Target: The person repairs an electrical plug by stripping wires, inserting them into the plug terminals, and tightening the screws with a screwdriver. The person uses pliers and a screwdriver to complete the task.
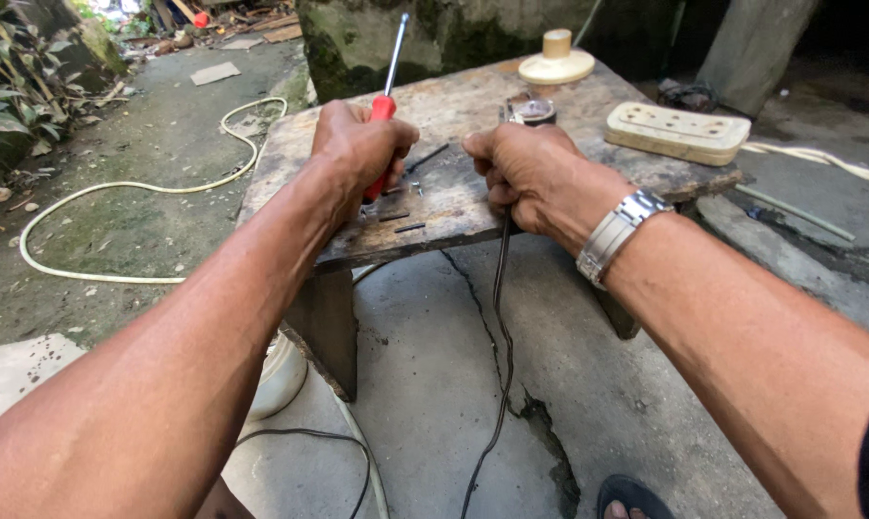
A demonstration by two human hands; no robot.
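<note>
While both forearms are reaching forward over cracked concrete, a thin black cable [500, 317] is hanging down from the right hand [526, 173], which is clenching shut around it at the near edge of the worn wooden table [473, 207]. Just left, the left hand [362, 144] is gripping the red handle of a screwdriver [386, 96], its metal shaft pointing up and away. Small dark screws [403, 223] are lying between the hands. Farther back, a cream socket strip [677, 132] and a round cream fitting [556, 62] are sitting on the table, with a white hose [136, 187] curling over the ground at left
</note>
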